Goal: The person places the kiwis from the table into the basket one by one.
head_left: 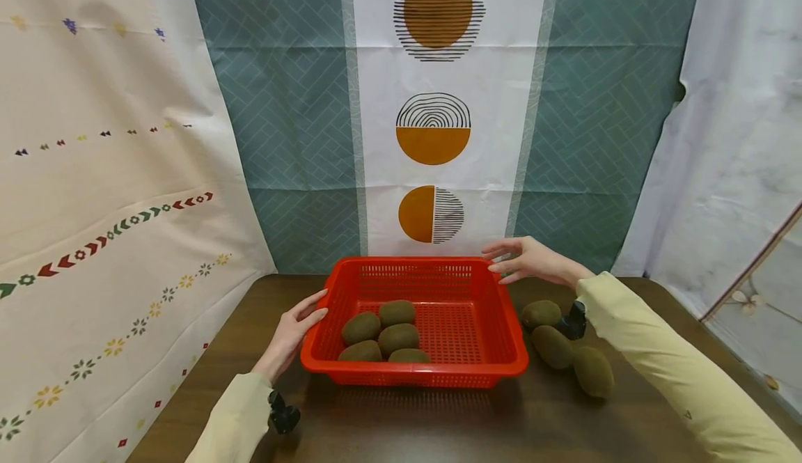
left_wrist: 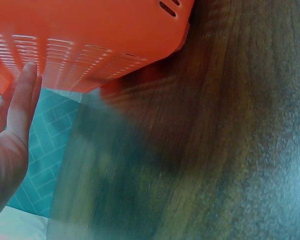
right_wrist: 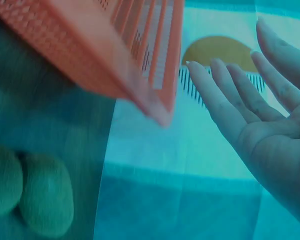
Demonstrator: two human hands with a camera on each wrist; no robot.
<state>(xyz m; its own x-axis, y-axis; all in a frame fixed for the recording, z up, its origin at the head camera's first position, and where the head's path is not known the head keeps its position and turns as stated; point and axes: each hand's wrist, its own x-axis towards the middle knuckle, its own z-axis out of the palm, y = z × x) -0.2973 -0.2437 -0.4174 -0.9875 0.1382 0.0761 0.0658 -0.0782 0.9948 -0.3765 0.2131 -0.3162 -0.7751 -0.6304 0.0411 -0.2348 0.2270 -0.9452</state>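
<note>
A red plastic basket (head_left: 413,374) with slotted walls stands on the table, several brown kiwis (head_left: 398,338) grouped in its left half. At its left side is my left hand (head_left: 293,331), fingertips right at the rim. The left wrist view shows those fingers (left_wrist: 21,102) nearly straight along the slotted outer wall. My right hand (head_left: 532,260) hovers by the far right corner, fingers spread and holding nothing. In the right wrist view, a gap separates that hand (right_wrist: 270,120) from the basket's corner (right_wrist: 162,112).
Three more kiwis (head_left: 553,347) lie on the table right of the basket, below the right wrist and its black strap mount (head_left: 573,320). Patterned cloth (head_left: 294,136) hangs behind the dark wooden table (head_left: 401,428), with white cloth (head_left: 113,205) along the left.
</note>
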